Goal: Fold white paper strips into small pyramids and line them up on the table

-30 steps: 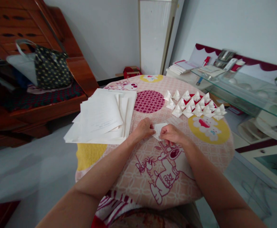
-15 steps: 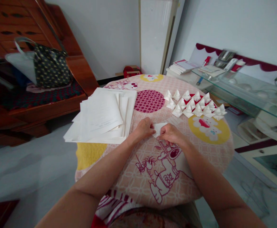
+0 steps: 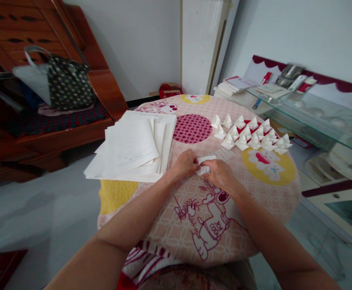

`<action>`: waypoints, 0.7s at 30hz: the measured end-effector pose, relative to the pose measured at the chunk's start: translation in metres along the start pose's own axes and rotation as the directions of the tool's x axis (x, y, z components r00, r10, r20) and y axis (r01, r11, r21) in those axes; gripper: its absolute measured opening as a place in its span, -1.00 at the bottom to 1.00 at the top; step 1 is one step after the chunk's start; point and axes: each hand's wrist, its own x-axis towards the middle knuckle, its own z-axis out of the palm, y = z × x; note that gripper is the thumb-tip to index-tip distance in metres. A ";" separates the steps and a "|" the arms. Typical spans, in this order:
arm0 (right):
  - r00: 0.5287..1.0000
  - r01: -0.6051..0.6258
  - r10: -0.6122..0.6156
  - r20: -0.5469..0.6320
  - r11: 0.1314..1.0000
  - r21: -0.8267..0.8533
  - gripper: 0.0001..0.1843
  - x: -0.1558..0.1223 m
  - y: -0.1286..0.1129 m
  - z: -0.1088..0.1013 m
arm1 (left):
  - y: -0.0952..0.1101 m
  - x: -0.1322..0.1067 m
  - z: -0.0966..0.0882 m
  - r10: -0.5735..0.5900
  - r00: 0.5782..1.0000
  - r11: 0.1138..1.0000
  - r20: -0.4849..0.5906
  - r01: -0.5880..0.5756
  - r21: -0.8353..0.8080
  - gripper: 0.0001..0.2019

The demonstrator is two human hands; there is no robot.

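Between my two hands is a small piece of folded white paper (image 3: 207, 159), low over the cloth-covered round table (image 3: 169, 221). My left hand (image 3: 188, 163) pinches its left side. From the right, my right hand (image 3: 219, 172) grips it, with the fingers bent on the paper. Part of the paper is hidden by the fingers. Beyond my right hand stand several folded paper boats (image 3: 241, 141) in rows. A stack of white paper sheets (image 3: 130, 147) lies to the left of my hands.
A wooden bench (image 3: 109, 92) with a dark patterned bag (image 3: 70, 82) stands at the left. To the right is a glass shelf (image 3: 317, 114) with cups and papers, close to the table's edge. A tall white cabinet (image 3: 201, 44) stands behind the table.
My right fingers have shifted up and left on the folded paper, closer to my left hand. The whole view has swung slightly, while the boats and the stack stay put.
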 end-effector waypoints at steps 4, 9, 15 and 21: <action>1.000 0.004 -0.004 0.030 1.000 0.003 -0.64 0.001 0.005 0.000 | -0.003 0.001 0.003 0.006 1.000 0.999 -0.022 -0.006 -0.036 -0.82; 0.998 -0.009 0.007 0.055 0.999 0.032 -0.64 0.003 0.009 0.001 | -0.012 0.002 0.004 0.123 0.990 0.991 -0.067 -0.126 -0.043 -0.73; 0.998 -0.021 0.018 0.055 0.998 0.056 -0.58 0.005 0.012 0.004 | -0.015 0.003 0.001 0.203 0.978 0.979 -0.043 -0.204 -0.025 -0.38; 0.999 -0.025 0.024 0.037 0.998 0.050 -0.59 0.004 0.013 0.006 | -0.025 0.009 -0.002 0.214 0.977 0.975 0.012 -0.213 -0.061 -0.31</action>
